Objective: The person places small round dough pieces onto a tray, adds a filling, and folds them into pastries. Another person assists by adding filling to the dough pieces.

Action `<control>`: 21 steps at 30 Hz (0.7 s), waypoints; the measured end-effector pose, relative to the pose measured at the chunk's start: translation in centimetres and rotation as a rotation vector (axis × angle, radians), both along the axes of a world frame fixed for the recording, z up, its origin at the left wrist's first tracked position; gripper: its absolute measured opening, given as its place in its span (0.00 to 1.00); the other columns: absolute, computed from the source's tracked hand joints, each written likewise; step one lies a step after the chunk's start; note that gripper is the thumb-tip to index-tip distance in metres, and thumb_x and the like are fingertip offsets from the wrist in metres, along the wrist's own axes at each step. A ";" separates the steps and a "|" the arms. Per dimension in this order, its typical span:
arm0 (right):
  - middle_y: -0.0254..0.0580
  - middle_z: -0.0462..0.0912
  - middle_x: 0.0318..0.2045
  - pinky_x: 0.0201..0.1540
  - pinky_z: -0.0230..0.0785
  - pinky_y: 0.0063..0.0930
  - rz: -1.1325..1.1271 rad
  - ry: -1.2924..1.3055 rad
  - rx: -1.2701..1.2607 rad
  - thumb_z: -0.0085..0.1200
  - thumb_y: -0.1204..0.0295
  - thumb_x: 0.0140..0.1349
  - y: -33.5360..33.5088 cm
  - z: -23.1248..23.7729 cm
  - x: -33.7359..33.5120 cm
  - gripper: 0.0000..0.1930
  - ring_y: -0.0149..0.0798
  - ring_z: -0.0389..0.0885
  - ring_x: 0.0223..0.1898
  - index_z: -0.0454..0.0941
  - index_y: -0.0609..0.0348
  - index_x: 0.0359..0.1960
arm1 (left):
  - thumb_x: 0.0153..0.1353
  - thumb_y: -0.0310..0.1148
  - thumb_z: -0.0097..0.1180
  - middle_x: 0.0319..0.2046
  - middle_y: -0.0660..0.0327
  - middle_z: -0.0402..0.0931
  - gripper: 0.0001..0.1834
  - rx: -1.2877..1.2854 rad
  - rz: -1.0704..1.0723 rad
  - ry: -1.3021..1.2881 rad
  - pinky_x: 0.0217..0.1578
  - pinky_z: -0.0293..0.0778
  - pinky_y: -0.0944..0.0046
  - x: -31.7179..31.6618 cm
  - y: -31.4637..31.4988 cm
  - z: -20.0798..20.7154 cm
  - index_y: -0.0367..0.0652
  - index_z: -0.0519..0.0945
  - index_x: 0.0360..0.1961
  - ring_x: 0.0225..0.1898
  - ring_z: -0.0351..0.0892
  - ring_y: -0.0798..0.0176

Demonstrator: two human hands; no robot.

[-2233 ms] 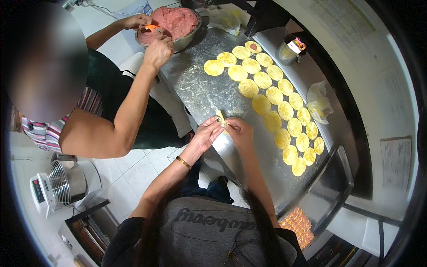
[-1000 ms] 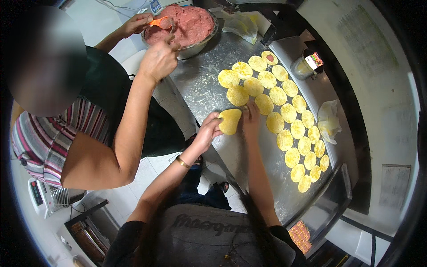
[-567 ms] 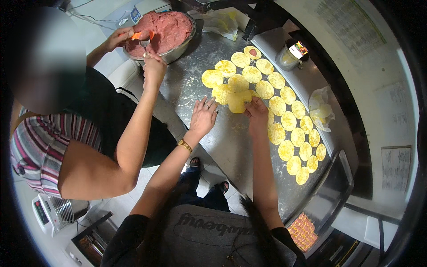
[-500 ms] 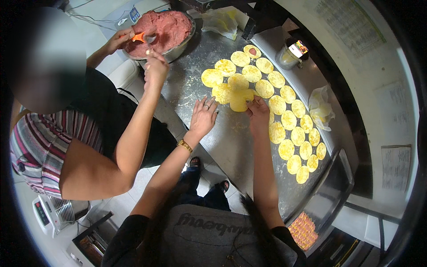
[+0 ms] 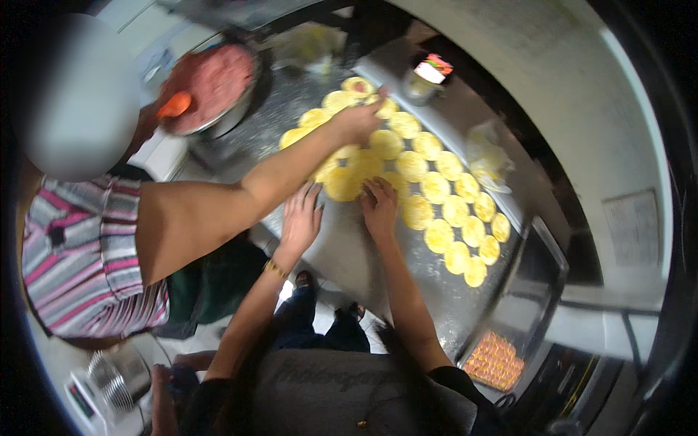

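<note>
Flat yellow dough rounds (image 5: pixel 412 166) lie in rows on the metal table (image 5: pixel 342 247). My left hand (image 5: pixel 300 219) is open, palm down by the table's near edge, with its fingertips close to the nearest rounds. My right hand (image 5: pixel 379 209) lies to its right, fingers spread and slightly bent, fingertips at the edge of a near round (image 5: pixel 343 184); nothing shows lifted in it. The co-worker's bare arm (image 5: pixel 283 174) crosses above the left-hand rounds, its hand (image 5: pixel 363 120) over the far rows and hiding some of them. A far round (image 5: pixel 358 86) bears a small pink lump.
A metal bowl of pink ground filling (image 5: pixel 218 80) stands at the far left, with an orange-handled scoop (image 5: pixel 174 105) at the co-worker's other hand. Against the wall sit a metal can (image 5: pixel 422 86) and a crumpled plastic bag (image 5: pixel 488 156). A tray (image 5: pixel 534 291) holds pink-and-yellow pieces near right.
The co-worker's hand has swung from beside the bowl to above the far rounds. My right hand has come down from pinching a round's edge to resting, fingers spread. The view has shifted.
</note>
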State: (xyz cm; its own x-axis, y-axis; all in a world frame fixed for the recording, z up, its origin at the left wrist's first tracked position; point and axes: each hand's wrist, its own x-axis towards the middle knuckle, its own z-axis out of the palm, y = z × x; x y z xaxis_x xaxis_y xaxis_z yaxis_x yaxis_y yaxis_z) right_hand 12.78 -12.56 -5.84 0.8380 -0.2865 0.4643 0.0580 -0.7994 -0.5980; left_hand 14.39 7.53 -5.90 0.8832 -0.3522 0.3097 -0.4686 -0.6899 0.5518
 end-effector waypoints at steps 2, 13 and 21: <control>0.50 0.77 0.45 0.55 0.63 0.40 -0.066 -0.108 0.096 0.54 0.78 0.48 -3.2 1.7 -0.2 0.15 0.52 0.72 0.49 0.79 0.59 0.40 | 0.56 0.30 0.53 0.55 0.46 0.64 0.25 -0.038 -0.112 -0.095 0.54 0.62 0.47 -2.9 -1.3 -0.2 0.39 0.66 0.55 0.55 0.65 0.42; 0.52 0.78 0.45 0.49 0.69 0.39 -0.278 0.191 -0.513 0.55 0.76 0.48 -38.1 5.2 -1.0 0.21 0.51 0.77 0.46 0.75 0.59 0.48 | 0.55 0.30 0.53 0.40 0.50 0.70 0.15 -0.078 -0.343 0.103 0.44 0.69 0.54 -12.3 -7.3 0.1 0.39 0.70 0.44 0.42 0.72 0.47; 0.56 0.75 0.47 0.47 0.68 0.47 -0.060 0.585 -0.550 0.46 0.73 0.56 -40.7 1.7 2.6 0.13 0.58 0.74 0.47 0.74 0.60 0.43 | 0.58 0.38 0.53 0.44 0.55 0.70 0.14 0.049 -0.279 0.115 0.47 0.70 0.56 -12.7 -7.0 0.2 0.43 0.70 0.43 0.45 0.73 0.50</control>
